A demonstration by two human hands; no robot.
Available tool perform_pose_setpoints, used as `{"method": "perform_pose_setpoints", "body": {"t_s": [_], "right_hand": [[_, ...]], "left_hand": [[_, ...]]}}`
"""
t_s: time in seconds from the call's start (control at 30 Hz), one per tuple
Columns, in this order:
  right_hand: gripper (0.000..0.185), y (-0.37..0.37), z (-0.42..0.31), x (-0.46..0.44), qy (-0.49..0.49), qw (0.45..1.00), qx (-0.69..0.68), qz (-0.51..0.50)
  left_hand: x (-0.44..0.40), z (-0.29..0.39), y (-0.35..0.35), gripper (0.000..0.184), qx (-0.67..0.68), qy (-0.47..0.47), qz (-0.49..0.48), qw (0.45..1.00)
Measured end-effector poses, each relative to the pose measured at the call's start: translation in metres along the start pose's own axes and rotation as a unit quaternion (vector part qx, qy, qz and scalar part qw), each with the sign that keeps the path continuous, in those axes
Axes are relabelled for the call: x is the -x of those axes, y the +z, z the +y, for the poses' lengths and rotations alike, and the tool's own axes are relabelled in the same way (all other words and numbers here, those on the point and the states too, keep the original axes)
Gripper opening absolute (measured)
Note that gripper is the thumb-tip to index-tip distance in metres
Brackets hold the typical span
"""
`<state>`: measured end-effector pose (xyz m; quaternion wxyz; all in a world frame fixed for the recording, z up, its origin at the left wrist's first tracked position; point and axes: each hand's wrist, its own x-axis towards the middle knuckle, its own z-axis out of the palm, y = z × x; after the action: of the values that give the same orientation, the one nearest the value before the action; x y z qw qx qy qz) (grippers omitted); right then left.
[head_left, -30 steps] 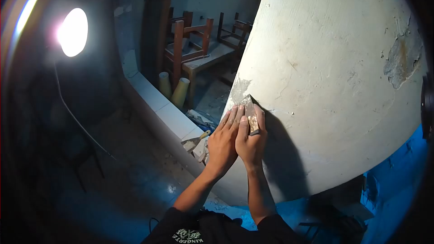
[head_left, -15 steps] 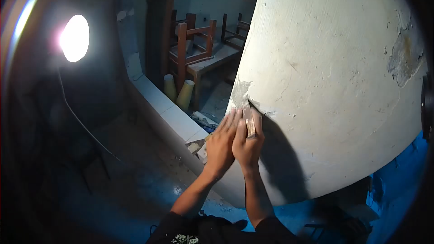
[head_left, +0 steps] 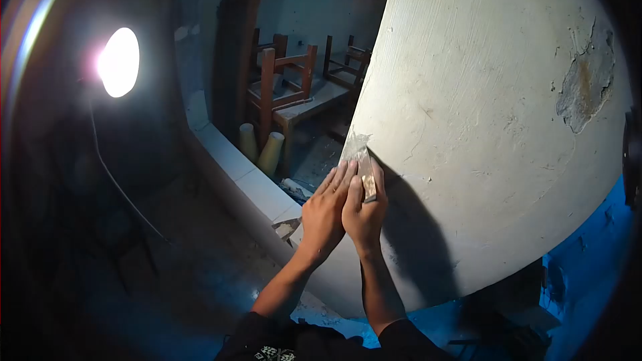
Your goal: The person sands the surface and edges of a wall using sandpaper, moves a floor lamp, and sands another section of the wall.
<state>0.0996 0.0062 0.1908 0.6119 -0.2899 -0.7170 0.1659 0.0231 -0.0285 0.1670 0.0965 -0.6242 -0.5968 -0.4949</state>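
Note:
My right hand is closed round a flat scraper, its thumb along the near face. The scraper's upper end rests against the cream plastered wall, by the wall's left edge. Just above it is a grey rough patch where the paint is gone. My left hand lies close beside the right one, fingers stretched out and pointing up along the wall edge. Its fingertips reach the scraper's left side; whether they press on it I cannot tell.
A bright lamp on a thin stem stands at left. Beyond the tiled sill are upturned wooden stools on a table and yellowish tapered objects. A larger broken plaster patch marks the wall's right side.
The view has shifted slightly, so the room and grey patch sit a little lower. Both hands keep nearly the same pose, and the scraper's tip stays at the patch.

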Motion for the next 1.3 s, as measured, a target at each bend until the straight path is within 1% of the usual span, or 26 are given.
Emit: {"method": "perform_pose_setpoints", "body": {"t_s": [0.07, 0.1, 0.17, 0.23, 0.27, 0.37, 0.4, 0.43, 0.5, 0.57, 0.63, 0.7, 0.73, 0.77, 0.83, 0.9, 0.97, 1.0, 1.03, 1.1, 1.13, 1.17, 1.2, 1.23, 1.27, 1.3], "right_hand": [[0.036, -0.004, 0.006, 0.017, 0.001, 1.0, 0.021, -0.004], [0.036, -0.001, 0.01, 0.021, -0.018, 1.0, 0.009, 0.015], [0.036, 0.001, 0.01, 0.017, -0.022, 0.999, 0.027, 0.013], [0.036, 0.007, 0.001, -0.003, -0.007, 1.0, 0.003, -0.003], [0.035, 0.01, 0.004, -0.008, -0.027, 1.0, 0.014, -0.001], [0.035, 0.008, 0.001, 0.008, -0.01, 1.0, 0.009, 0.015], [0.034, 0.005, 0.007, 0.019, -0.002, 1.0, 0.02, 0.02], [0.034, 0.006, 0.017, 0.026, -0.009, 0.999, 0.011, 0.04], [0.034, 0.008, 0.007, 0.015, -0.044, 0.998, 0.03, 0.041], [0.035, 0.011, -0.001, 0.0, -0.001, 0.999, 0.031, 0.013], [0.036, 0.014, -0.001, 0.0, 0.009, 1.0, 0.014, 0.01], [0.037, 0.014, 0.01, 0.02, -0.034, 0.997, 0.044, 0.045], [0.037, 0.013, 0.012, 0.031, -0.005, 0.999, 0.027, 0.039], [0.037, 0.014, 0.018, 0.04, -0.017, 0.997, 0.057, 0.057], [0.035, 0.019, 0.028, 0.052, -0.039, 0.994, 0.083, 0.06], [0.036, 0.018, 0.035, 0.063, -0.01, 0.998, 0.039, -0.05], [0.038, 0.011, 0.021, 0.079, 0.111, 0.973, 0.013, -0.201], [0.04, 0.015, 0.046, 0.096, 0.118, 0.962, 0.018, -0.244], [0.039, 0.014, 0.059, 0.105, 0.09, 0.952, 0.053, -0.287], [0.04, 0.018, 0.099, 0.127, 0.2, 0.924, -0.032, -0.324], [0.04, 0.013, 0.107, 0.133, 0.162, 0.921, -0.041, -0.352], [0.04, 0.017, 0.151, 0.149, 0.113, 0.917, -0.06, -0.379], [0.041, 0.008, 0.142, 0.152, 0.16, 0.894, -0.049, -0.415], [0.041, 0.006, 0.147, 0.16, 0.157, 0.889, -0.057, -0.427], [0.041, 0.001, 0.161, 0.172, 0.163, 0.865, -0.053, -0.471], [0.042, -0.003, 0.174, 0.184, 0.166, 0.841, -0.049, -0.513]], "left_hand": [[0.016, -0.001, 0.004, 0.052, 0.009, -0.006, -0.015, 1.0], [0.021, -0.002, 0.008, 0.052, 0.016, -0.006, -0.02, 1.0], [0.017, -0.006, 0.01, 0.051, 0.014, -0.003, -0.016, 1.0], [-0.001, -0.012, 0.006, 0.049, -0.001, 0.001, 0.003, 1.0], [-0.01, -0.009, 0.001, 0.048, 0.006, 0.021, 0.032, 0.999], [0.004, -0.01, 0.0, 0.049, 0.022, 0.031, 0.01, 0.999], [0.014, -0.009, 0.005, 0.051, 0.026, -0.002, -0.025, 0.999], [0.02, -0.009, 0.01, 0.052, 0.008, -0.006, -0.03, 0.999], [0.012, -0.011, 0.005, 0.052, 0.003, 0.014, -0.007, 1.0], [-0.006, -0.011, -0.003, 0.051, -0.001, 0.019, 0.011, 1.0], [-0.007, -0.013, -0.004, 0.051, -0.005, 0.023, 0.005, 1.0], [0.011, -0.016, 0.005, 0.051, 0.044, -0.006, -0.02, 0.999], [0.023, -0.023, 0.012, 0.051, 0.045, 0.011, -0.017, 0.999], [0.028, -0.017, 0.011, 0.051, 0.053, -0.025, -0.046, 0.997], [0.048, -0.031, 0.028, 0.05, 0.092, -0.003, -0.009, 0.996], [0.074, -0.041, 0.047, 0.049, 0.067, -0.014, 0.071, 0.995], [0.123, -0.049, 0.067, 0.057, 0.065, -0.098, 0.087, 0.989], [0.148, -0.05, 0.068, 0.062, 0.045, -0.15, 0.065, 0.985], [0.172, -0.051, 0.067, 0.067, 0.033, -0.203, 0.047, 0.978], [0.228, -0.072, 0.065, 0.072, 0.004, -0.25, -0.042, 0.967], [0.263, -0.101, 0.062, 0.068, 0.007, -0.247, -0.069, 0.966], [0.308, -0.141, 0.062, 0.065, 0.018, -0.237, -0.103, 0.966], [0.365, -0.185, 0.067, 0.059, 0.027, -0.357, -0.109, 0.927], [0.386, -0.197, 0.03, 0.059, 0.085, -0.555, -0.203, 0.802], [0.453, -0.245, 0.047, 0.063, -0.108, -0.65, -0.274, 0.701], [0.445, -0.183, -0.011, 0.066, -0.308, -0.609, -0.356, 0.639]]}}
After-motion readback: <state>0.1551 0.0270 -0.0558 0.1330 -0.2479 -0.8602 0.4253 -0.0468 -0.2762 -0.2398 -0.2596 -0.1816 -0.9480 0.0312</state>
